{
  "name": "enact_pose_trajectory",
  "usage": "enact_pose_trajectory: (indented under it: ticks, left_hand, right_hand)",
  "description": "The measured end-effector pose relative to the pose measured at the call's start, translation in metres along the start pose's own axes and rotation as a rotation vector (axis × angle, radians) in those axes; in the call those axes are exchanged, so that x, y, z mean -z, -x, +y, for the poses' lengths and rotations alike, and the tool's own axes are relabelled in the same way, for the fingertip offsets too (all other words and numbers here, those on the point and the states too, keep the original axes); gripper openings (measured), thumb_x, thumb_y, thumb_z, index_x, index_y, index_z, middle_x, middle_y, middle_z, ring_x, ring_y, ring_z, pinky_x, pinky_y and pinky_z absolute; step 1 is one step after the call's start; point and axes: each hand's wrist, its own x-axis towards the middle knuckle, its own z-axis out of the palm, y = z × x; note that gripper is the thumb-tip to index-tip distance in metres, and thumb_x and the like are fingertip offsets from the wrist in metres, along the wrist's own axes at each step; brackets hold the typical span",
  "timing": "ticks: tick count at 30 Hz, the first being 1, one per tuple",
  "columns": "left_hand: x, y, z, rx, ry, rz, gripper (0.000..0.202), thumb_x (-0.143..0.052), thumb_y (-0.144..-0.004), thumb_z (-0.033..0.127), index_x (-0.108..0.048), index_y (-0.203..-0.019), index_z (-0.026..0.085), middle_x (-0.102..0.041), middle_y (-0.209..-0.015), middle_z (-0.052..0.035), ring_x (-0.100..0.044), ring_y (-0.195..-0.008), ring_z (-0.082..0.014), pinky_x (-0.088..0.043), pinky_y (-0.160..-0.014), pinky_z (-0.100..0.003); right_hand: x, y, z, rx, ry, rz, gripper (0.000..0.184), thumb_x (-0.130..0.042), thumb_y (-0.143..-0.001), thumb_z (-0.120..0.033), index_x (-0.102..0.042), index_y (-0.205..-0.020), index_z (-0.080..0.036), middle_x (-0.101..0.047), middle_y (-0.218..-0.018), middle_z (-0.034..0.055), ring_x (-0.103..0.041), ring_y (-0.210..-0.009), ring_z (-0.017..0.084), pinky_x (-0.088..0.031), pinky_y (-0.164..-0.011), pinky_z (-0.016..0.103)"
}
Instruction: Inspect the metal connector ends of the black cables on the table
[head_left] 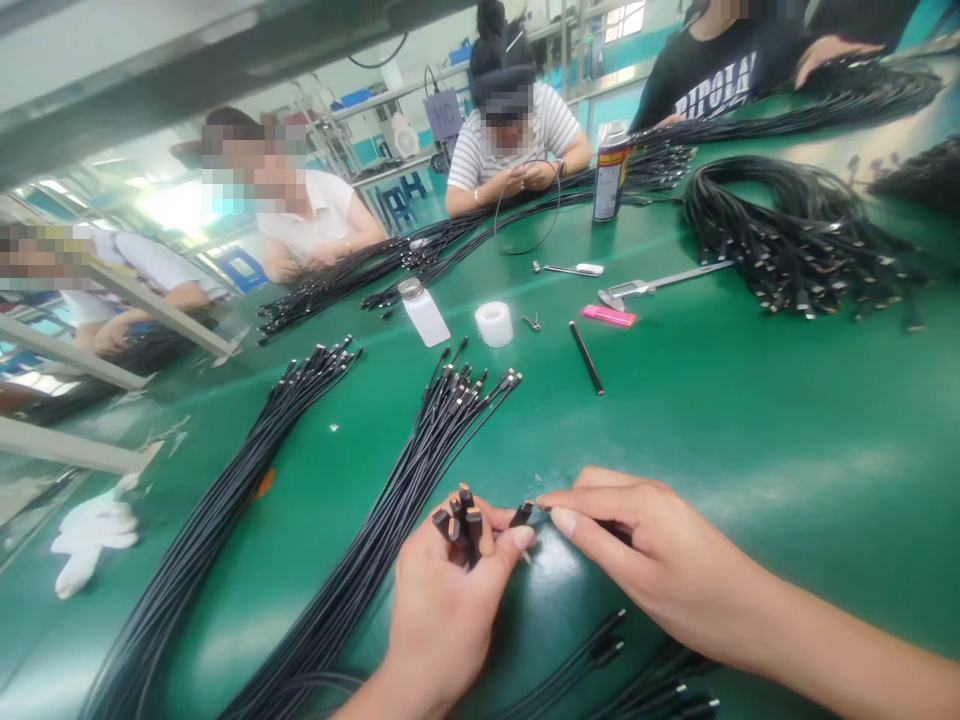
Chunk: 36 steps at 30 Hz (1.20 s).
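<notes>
In my left hand is a bunch of black cable plugs with orange tips, held upright by curled fingers. Its thumb and forefinger pinch a single cable plug apart from the bunch. My right hand is closed in a pinch around a thin dark tool, mostly hidden by the fingers. The fingertips of that hand are right beside the single plug's orange end. Below my hands, more black cables with metal-ended plugs lie on the green table.
Two long black cable bundles stretch across the left side. Beyond my hands are a tape roll, a white bottle, a black pen, a caliper and a spray can. Several co-workers sit opposite.
</notes>
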Motion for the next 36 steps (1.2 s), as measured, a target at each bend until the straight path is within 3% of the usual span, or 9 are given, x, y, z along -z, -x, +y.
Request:
enact_pose_trajectory:
  ticks: [8, 30, 36]
  left_hand:
    - [-0.0042, -0.0005, 0.0057, 0.057, 0.178, -0.051, 0.035, -0.074, -0.076, 0.027, -0.045, -0.059, 0.02, -0.067, -0.067, -0.0018, -0.065, -0.061, -0.0164, -0.053, -0.062, -0.026]
    - [-0.0039, 0.0017, 0.005, 0.047, 0.179, -0.063, 0.035, -0.074, -0.076, 0.027, -0.044, -0.06, 0.02, -0.067, -0.069, -0.0015, -0.066, -0.061, -0.0164, -0.054, -0.063, -0.027]
    - [-0.0044, 0.002, 0.0044, 0.056, 0.156, -0.068, 0.035, -0.074, -0.077, 0.028, -0.044, -0.06, 0.02, -0.068, -0.066, -0.0015, -0.066, -0.062, -0.0173, -0.054, -0.064, -0.028]
  right_hand:
    - [0.0004, 0.0007, -0.002, 0.057, -0.106, -0.047, 0.032, -0.045, -0.103, -0.022, -0.07, -0.117, -0.036, -0.07, -0.087, -0.0053, -0.057, -0.082, 0.012, -0.043, -0.074, 0.025]
    - [0.0014, 0.0017, -0.0032, 0.028, -0.107, -0.024, 0.031, -0.045, -0.103, -0.025, -0.072, -0.089, -0.025, -0.069, -0.085, -0.0038, -0.056, -0.079, 0.013, -0.042, -0.072, 0.025]
    - [-0.0002, 0.0018, -0.0048, 0.023, -0.142, -0.038, 0.03, -0.046, -0.102, -0.024, -0.075, -0.099, -0.027, -0.07, -0.087, -0.0018, -0.058, -0.081, 0.014, -0.043, -0.074, 0.026]
